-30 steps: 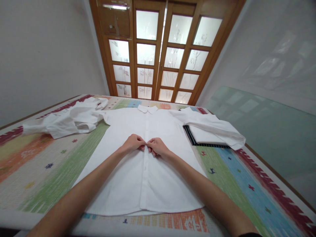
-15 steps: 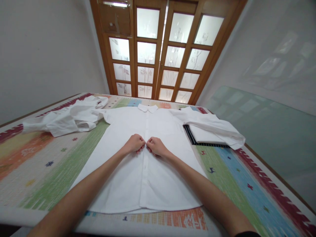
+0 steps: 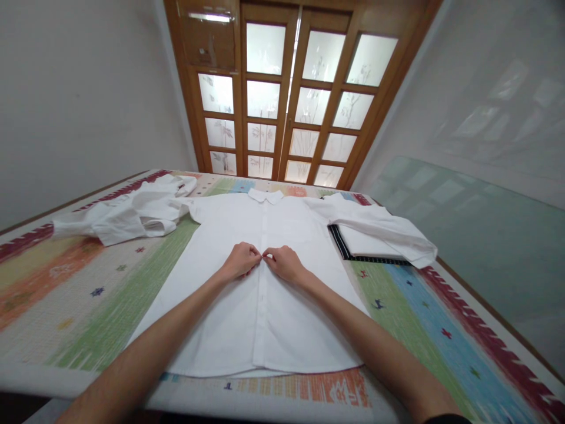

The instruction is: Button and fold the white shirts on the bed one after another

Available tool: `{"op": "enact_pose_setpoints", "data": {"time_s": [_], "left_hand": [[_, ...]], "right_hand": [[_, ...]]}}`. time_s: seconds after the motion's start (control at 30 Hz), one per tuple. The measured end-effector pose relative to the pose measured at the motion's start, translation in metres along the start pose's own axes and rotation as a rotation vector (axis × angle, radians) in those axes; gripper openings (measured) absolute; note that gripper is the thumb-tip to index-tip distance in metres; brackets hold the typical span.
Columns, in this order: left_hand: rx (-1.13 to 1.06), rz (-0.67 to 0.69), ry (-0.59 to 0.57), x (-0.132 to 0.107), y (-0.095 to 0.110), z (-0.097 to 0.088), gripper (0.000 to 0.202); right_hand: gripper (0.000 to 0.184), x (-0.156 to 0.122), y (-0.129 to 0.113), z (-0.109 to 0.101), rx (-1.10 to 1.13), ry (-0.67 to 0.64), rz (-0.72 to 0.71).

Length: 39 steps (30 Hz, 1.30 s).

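White cotton, by the look of it, makes up the shirt [image 3: 220, 221], which lies front up on the patterned cloth [image 3: 83, 341], its collar [image 3: 265, 196] at the far side and its hem near the person. Spread so, the placket [image 3: 259, 318] runs almost straight down the middle, probably to keep its whole length within reach of both hands.

The left hand [image 3: 241, 260] and the right hand [image 3: 285, 263] meet about midway along it, one on each side. Each has thumb and fingers drawn together, apparently pinching the shirt at the placket (whether on a button or the edge is too small to tell). Working from opposite sides, they likely hold that spot steady between them, while the forearms rest over the lower front.

At the right, a sleeve [image 3: 392, 232] lies across a folded white piece [image 3: 359, 242] with a black striped border, perhaps merely laid outward. At the left, a crumpled white heap [image 3: 128, 212] touches the shoulder; I cannot tell if it is the other sleeve or a separate garment.
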<state>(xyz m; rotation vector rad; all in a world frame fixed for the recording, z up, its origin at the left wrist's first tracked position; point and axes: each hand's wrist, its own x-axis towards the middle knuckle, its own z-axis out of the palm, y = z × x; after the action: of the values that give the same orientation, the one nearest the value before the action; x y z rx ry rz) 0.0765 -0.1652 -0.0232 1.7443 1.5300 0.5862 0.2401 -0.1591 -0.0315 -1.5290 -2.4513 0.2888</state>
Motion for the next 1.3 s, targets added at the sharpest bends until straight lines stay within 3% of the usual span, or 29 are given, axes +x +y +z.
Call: {"op": "enact_pose_setpoints", "data": {"time_s": [0.2,0.5,0.73,0.87,1.07,1.3], "left_hand": [[-0.032,-0.011,0.018,0.000,-0.001,0.003,0.017],[0.008,-0.029,0.058,-0.002,-0.003,0.007,0.018],[0.324,0.204,0.188,-0.008,-0.006,0.007,0.027],[0.496,0.256,0.101,-0.013,-0.009,0.003,0.030],[0.737,0.478,-0.046,-0.026,-0.019,-0.004,0.035],[0.722,0.516,-0.075,-0.039,-0.020,-0.007,0.034]], "right_hand": [[0.033,0.003,0.004,-0.011,-0.236,-0.118,-0.166],[0.032,-0.008,0.007,-0.010,-0.420,-0.136,-0.257],[0.036,-0.004,0.017,-0.003,-0.319,-0.099,-0.306],[0.033,0.003,0.010,-0.008,-0.325,-0.133,-0.241],[0.030,-0.001,-0.001,-0.008,-0.449,-0.178,-0.225],[0.031,-0.002,-0.007,0.000,-0.445,-0.132,-0.088]]}}
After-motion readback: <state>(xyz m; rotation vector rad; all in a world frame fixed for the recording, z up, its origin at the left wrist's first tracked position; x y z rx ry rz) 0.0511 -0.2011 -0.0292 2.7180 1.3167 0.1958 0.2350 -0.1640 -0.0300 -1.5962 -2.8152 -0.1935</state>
